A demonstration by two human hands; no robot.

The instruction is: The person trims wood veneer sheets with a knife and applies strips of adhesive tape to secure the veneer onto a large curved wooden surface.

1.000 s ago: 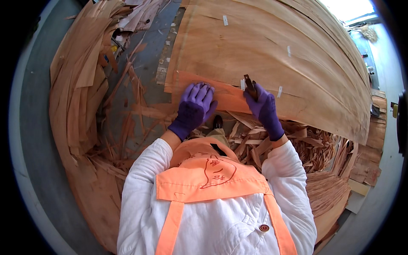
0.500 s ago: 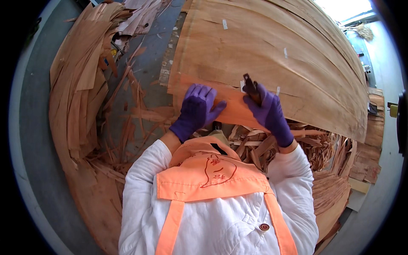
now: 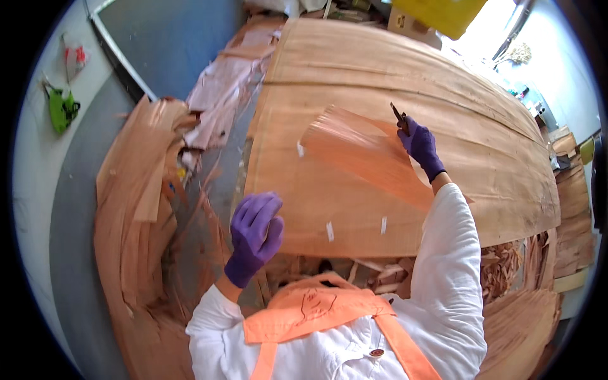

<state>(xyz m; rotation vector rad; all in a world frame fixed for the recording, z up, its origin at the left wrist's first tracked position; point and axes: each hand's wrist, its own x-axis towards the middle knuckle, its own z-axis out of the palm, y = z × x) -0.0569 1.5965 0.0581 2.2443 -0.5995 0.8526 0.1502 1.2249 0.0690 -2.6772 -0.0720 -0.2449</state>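
Broad tan wood-veneer sheet, with a thin reddish-orange veneer piece lying slantwise across it and two purple-gloved hands above.
The tan sheet (image 3: 335, 76) fills the middle, its near edge facing the person; a tall heap of long brown veneer leaves (image 3: 136, 253) stands along the left. The orange piece (image 3: 364, 155), partly blurred, lies over the sheet's middle, its right part beside the right forearm. The right hand (image 3: 419, 147), near that piece's right side, is closed around a slim, dark, pointed hand tool (image 3: 397, 114), tip facing away. The left hand (image 3: 254, 221) is over the sheet's near left corner, fingers loosely curled; whether it grips anything cannot be told. Small white rectangular strips (image 3: 330, 232) dot the sheet.
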